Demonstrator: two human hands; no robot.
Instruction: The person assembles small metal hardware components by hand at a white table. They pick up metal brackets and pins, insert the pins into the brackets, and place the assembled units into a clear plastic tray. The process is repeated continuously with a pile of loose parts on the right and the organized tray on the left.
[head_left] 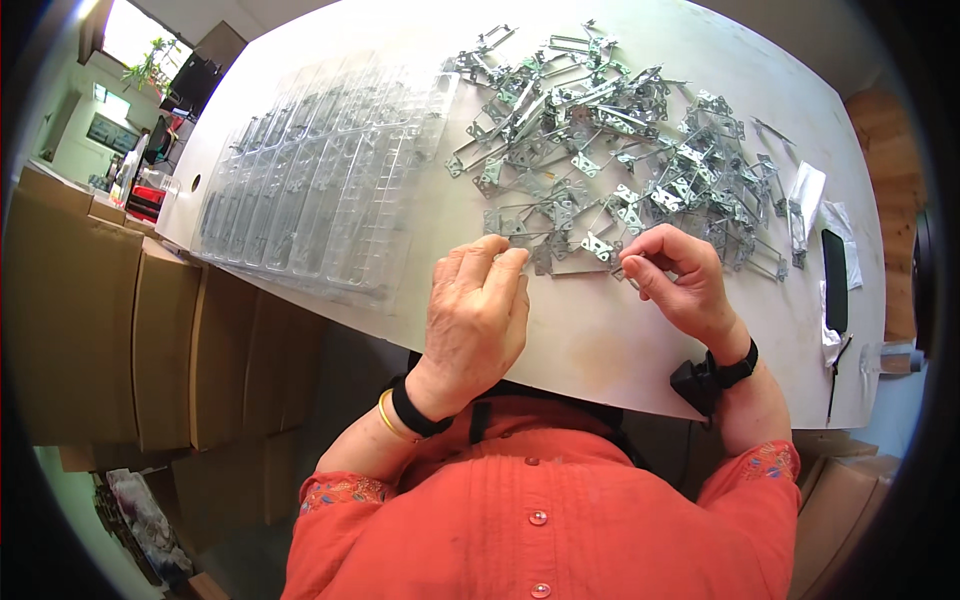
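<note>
A heap of small silvery metal brackets with punched plates and thin rods covers the middle of the white table. At its near edge my left hand has its fingers closed together, and anything in the pinch is hidden. To the right, my right hand pinches thumb against forefinger on a small metal bracket, of which only a bit shows. Another bracket with a holed plate lies between the two hands, close to my right fingertips.
Clear plastic trays with long compartments cover the table's left side, with metal pieces in them. At the right lie a black oblong object, white paper wrappers and a thin black tool. Cardboard boxes stand left of the table.
</note>
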